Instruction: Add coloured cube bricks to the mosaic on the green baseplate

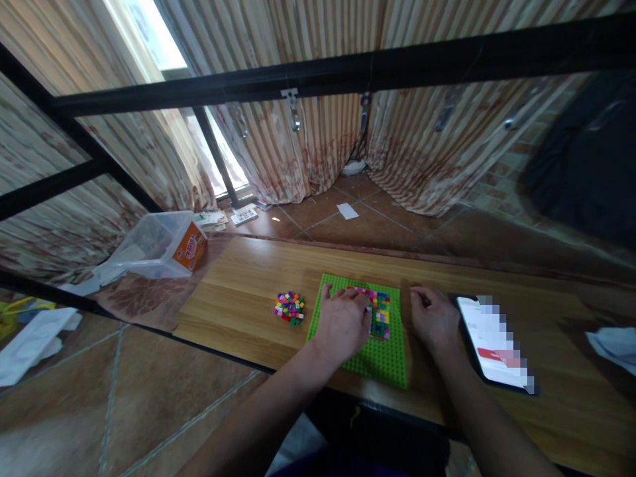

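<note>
A green studded baseplate lies on the wooden table, with a block of small multicoloured toy bricks set on its right and upper part. My left hand is over the baseplate, its fingers bent down at the left edge of that block. A small pale spot shows by its fingertips, but whether it is a held brick is unclear. To the right of the baseplate, my right hand rests on the table with curled fingers and nothing visible in them. Left of the baseplate is a pile of loose toy bricks.
A lit phone lies right of my right hand, and crumpled white paper is at the table's far right. A clear plastic bin stands beyond the table's left end. A black metal bar crosses in front of the curtains.
</note>
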Tool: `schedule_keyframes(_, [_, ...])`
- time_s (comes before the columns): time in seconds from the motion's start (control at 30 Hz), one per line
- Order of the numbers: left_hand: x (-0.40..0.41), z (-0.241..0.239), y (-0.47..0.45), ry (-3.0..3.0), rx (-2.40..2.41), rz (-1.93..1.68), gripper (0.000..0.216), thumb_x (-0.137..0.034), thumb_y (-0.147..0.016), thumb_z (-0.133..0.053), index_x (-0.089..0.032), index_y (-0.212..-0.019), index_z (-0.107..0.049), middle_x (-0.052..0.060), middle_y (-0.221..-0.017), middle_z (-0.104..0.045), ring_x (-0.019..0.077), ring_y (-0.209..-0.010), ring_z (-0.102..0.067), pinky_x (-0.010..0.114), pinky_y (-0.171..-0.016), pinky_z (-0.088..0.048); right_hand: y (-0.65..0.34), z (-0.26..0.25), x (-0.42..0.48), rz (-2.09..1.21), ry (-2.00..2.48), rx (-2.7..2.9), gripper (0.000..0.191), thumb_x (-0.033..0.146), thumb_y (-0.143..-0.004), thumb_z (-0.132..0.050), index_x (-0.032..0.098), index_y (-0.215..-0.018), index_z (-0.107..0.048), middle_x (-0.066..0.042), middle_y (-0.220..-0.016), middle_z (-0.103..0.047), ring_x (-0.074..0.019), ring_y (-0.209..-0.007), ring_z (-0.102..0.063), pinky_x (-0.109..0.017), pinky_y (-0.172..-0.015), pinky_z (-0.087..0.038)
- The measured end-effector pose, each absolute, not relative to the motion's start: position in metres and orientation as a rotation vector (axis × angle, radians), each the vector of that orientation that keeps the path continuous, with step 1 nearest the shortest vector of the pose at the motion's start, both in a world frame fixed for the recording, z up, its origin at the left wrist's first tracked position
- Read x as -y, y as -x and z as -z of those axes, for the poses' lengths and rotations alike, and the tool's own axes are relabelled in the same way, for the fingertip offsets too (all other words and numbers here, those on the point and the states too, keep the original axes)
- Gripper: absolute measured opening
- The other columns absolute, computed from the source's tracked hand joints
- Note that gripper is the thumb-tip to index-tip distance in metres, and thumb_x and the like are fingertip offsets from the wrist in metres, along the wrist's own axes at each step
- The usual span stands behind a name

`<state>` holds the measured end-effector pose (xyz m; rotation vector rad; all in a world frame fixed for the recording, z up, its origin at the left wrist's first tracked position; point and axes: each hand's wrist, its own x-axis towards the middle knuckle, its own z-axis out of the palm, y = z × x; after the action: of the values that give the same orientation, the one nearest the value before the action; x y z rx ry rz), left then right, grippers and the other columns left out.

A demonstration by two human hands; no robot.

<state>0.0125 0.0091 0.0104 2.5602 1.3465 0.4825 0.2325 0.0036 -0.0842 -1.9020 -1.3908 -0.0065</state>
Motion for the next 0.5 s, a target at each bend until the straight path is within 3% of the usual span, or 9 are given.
schedule_keyframes(0.27, [-0.0081, -0.0084, -0.0141, -2.598, -1.364, -0.471, 0.015, -0.033, -0.085, -0.059, -0.02, -0.084, -0.063, 0.005, -0.092, -0.068, 0.0239, -0.091, -0.061, 0.051, -0.1, -0.032, -0.2341, 0.0874, -0.0048, 0.045, 1.895, 1.394, 0.033, 0.038, -0.084, -0.044, 0.017, -0.086, -0.069, -0.01, -0.086, -0.07, -0.0222, -0.078, -0.06, -0.034, -0.072, -0.046])
schedule_keyframes(0.5, [-0.0091, -0.0081, -0.0137, -2.585, -1.393, -0.432, 0.022, -0.027, -0.092, -0.047, -0.019, -0.082, -0.064, 0.005, -0.09, -0.067, 0.0218, -0.089, -0.061, 0.049, -0.1, -0.031, -0.2361, 0.0905, -0.0047, 0.056, 1.887, 1.4, 0.033, 0.039, -0.085, -0.044, 0.018, -0.087, -0.07, -0.009, -0.086, -0.07, -0.0209, -0.074, -0.06, -0.033, -0.071, -0.046])
